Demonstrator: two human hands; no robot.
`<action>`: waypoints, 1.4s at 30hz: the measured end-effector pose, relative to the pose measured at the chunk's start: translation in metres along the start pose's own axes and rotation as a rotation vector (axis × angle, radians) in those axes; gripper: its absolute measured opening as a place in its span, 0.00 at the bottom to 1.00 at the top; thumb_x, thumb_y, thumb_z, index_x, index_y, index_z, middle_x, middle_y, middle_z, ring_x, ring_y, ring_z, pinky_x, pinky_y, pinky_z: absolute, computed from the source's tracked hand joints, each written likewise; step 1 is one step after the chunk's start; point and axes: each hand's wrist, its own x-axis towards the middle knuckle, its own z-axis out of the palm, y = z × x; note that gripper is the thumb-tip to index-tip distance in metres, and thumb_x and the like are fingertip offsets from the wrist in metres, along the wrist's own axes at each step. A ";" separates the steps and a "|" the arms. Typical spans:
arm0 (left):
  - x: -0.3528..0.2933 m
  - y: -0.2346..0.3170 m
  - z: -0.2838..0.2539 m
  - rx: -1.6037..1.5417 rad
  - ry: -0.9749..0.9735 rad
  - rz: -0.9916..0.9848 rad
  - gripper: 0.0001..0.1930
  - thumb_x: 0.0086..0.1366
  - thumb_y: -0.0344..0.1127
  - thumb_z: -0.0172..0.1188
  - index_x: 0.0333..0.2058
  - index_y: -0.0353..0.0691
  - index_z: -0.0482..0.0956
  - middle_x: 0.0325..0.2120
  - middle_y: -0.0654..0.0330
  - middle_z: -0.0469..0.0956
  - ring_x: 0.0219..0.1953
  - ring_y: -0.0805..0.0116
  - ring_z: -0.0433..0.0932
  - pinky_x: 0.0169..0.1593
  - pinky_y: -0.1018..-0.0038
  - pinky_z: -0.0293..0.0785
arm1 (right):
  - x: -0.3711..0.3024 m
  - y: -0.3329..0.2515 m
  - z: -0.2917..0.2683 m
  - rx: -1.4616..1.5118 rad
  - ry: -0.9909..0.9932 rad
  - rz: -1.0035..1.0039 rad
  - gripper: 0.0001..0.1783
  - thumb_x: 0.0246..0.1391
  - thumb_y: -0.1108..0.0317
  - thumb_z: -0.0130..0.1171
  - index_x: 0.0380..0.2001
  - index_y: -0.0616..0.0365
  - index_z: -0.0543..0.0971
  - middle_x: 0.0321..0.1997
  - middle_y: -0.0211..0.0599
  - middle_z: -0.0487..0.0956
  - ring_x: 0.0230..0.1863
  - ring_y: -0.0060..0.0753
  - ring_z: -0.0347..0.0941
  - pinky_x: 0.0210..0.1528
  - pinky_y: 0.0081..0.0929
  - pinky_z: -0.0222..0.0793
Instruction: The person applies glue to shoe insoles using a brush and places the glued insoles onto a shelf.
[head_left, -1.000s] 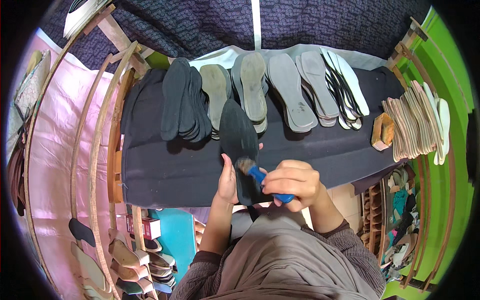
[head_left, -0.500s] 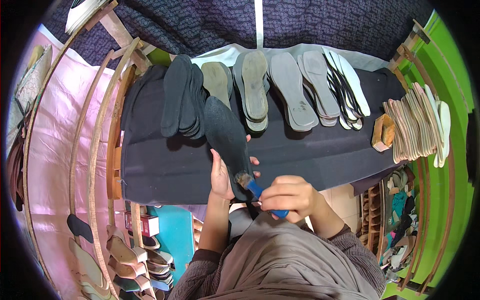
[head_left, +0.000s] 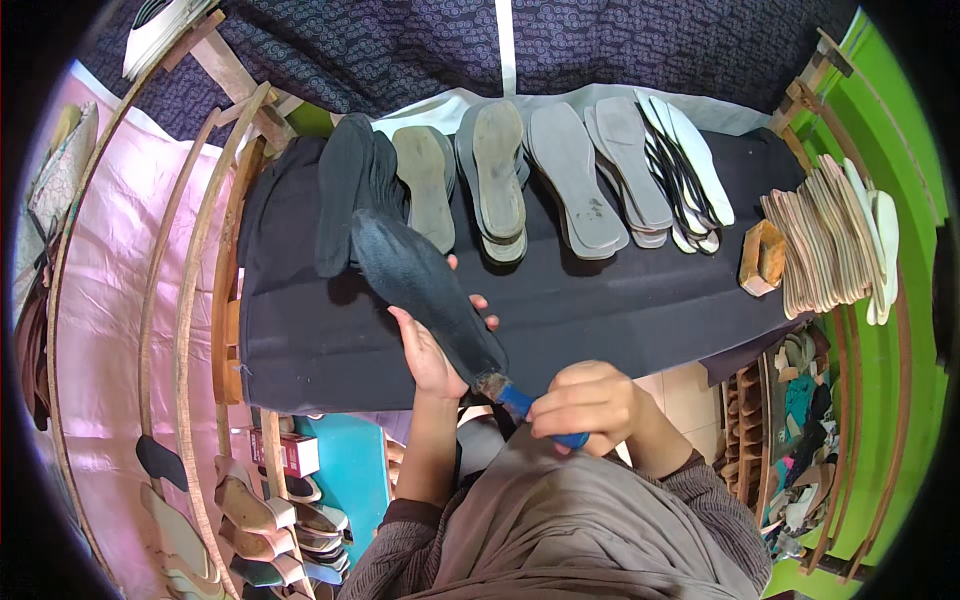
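The left hand (head_left: 432, 357) grips a black sole (head_left: 420, 285) from beneath, thumb at the left edge, fingertips visible past the right edge. The sole is positioned over the near part of the table (head_left: 310, 350), slanting from far left to near right. Its far end overlaps the black stack (head_left: 341, 190) in view; contact between the two cannot be determined. The right hand (head_left: 592, 405) is clamped on the blue handle of a brush (head_left: 516, 398), with the bristles at the near end of the sole. The hands are apart from each other. To the right of the black stack, along the far side, lie grey soles (head_left: 570, 170) and white soles (head_left: 703, 165). At the right end, a small brown container (head_left: 749, 264) sits just beside a row of upright soles (head_left: 822, 245).
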 end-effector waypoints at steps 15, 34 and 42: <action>-0.001 -0.006 0.005 -0.058 -0.099 -0.056 0.34 0.65 0.65 0.26 0.64 0.53 0.49 0.64 0.63 0.51 0.64 0.48 0.52 0.54 0.36 0.61 | 0.010 0.004 -0.018 -0.054 0.072 0.047 0.14 0.24 0.78 0.58 0.24 0.63 0.77 0.28 0.41 0.77 0.19 0.37 0.67 0.22 0.28 0.64; 0.014 -0.081 0.042 -0.050 -0.181 -0.414 0.40 0.62 0.68 0.24 0.64 0.44 0.48 0.64 0.62 0.50 0.46 0.45 0.72 0.37 0.43 0.77 | -0.087 -0.020 -0.097 -0.739 0.896 0.212 0.13 0.52 0.63 0.59 0.29 0.65 0.75 0.28 0.44 0.77 0.29 0.38 0.75 0.30 0.28 0.71; 0.028 -0.169 0.082 -0.100 -0.230 -0.585 0.41 0.63 0.67 0.22 0.64 0.43 0.47 0.64 0.61 0.50 0.46 0.48 0.72 0.38 0.45 0.78 | -0.148 -0.038 -0.201 -1.237 0.946 0.489 0.10 0.45 0.82 0.53 0.33 0.62 0.76 0.34 0.44 0.77 0.36 0.41 0.74 0.42 0.29 0.69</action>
